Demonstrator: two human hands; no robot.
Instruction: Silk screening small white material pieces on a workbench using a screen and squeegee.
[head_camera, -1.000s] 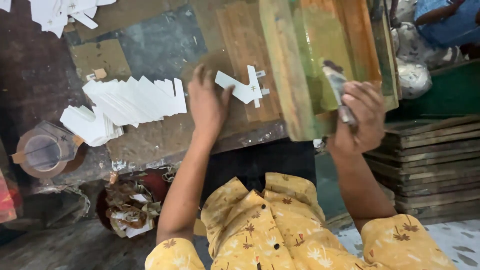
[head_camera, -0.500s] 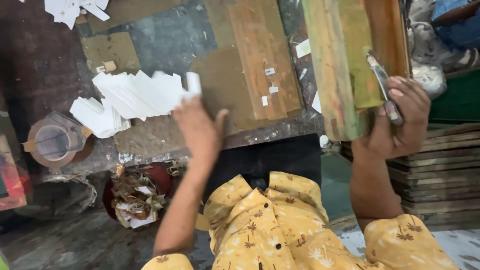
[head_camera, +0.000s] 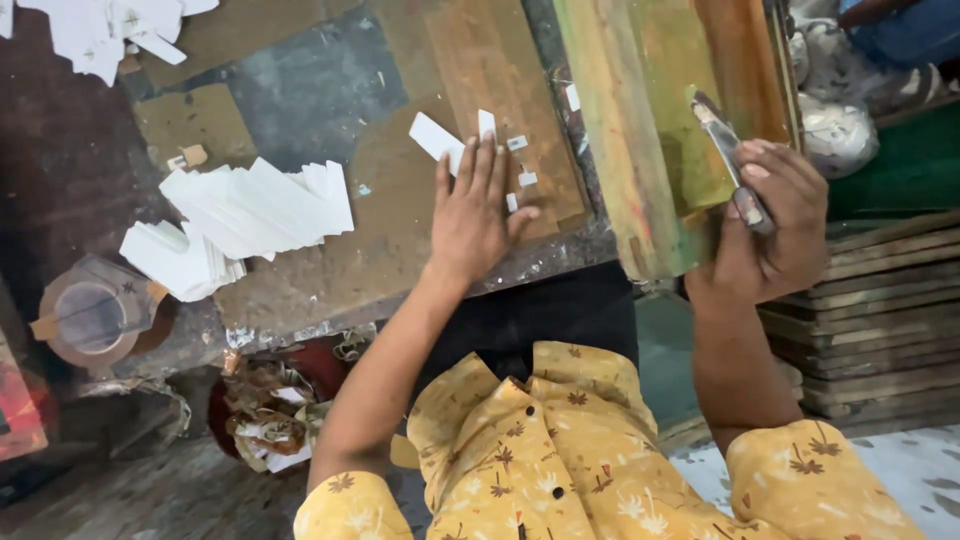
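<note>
While left hand (head_camera: 478, 215) lies flat, white paper strip (head_camera: 437, 137) — thin, rect., right hand (head_camera: 770, 225) grips blade tool (head_camera: 728, 160)

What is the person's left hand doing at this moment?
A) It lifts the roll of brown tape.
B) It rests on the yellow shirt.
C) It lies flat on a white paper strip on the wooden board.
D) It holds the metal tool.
C: the left hand lies palm down, fingers spread, over a white paper strip on the worn wooden board.
</note>
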